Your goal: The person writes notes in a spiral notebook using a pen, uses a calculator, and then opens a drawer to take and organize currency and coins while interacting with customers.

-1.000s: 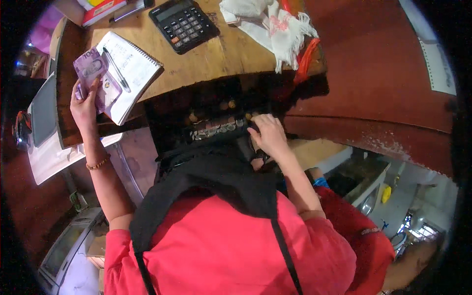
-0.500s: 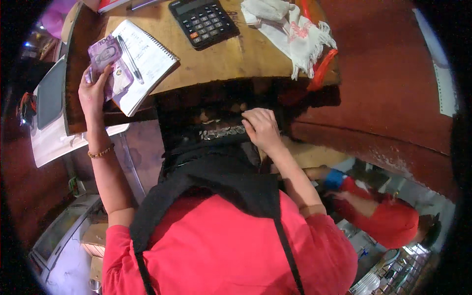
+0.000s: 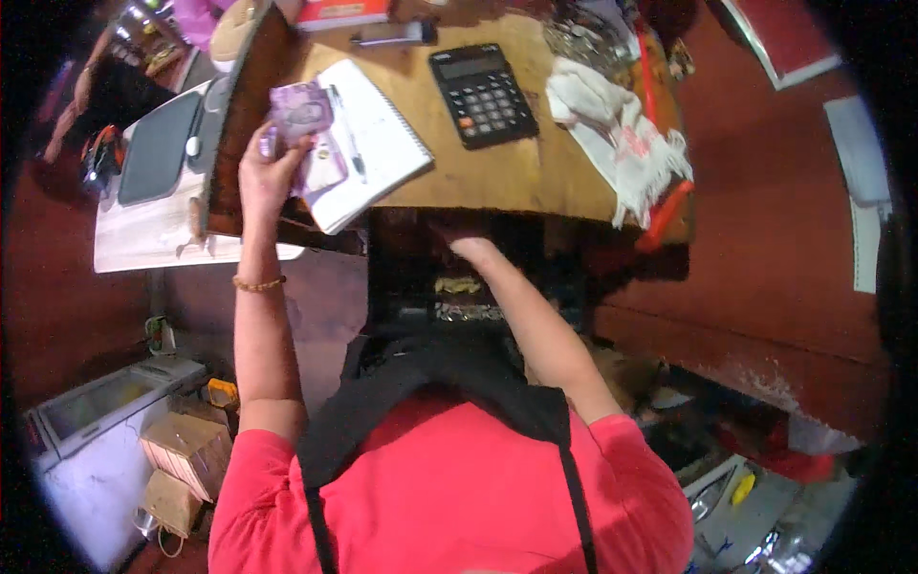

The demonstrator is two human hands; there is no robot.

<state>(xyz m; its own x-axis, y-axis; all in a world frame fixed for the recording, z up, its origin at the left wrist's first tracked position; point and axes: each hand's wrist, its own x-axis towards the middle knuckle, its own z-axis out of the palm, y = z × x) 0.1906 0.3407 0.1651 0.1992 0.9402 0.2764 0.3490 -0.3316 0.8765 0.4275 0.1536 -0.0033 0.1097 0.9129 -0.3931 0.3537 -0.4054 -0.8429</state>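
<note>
Your left hand (image 3: 271, 165) is up high, arm stretched nearly straight, fingers pinched shut with a bead bracelet on the wrist. Your right hand (image 3: 470, 247) reaches forward and low, arm bent, fingers mostly hidden in shadow.

A black calculator (image 3: 481, 93), a spiral notebook (image 3: 381, 143) and a white cloth (image 3: 620, 139) lie on the wooden counter (image 3: 497, 177).

Your left hand (image 3: 271, 165) grips soft, matt purple paper banknotes (image 3: 304, 120). Just beyond your fingertips lies a smooth white paper notepad (image 3: 382, 143) on the worn, matt wooden desk (image 3: 535, 182); farther off, a matt black plastic calculator (image 3: 483, 94) and rough white cloth (image 3: 622, 134).
</note>
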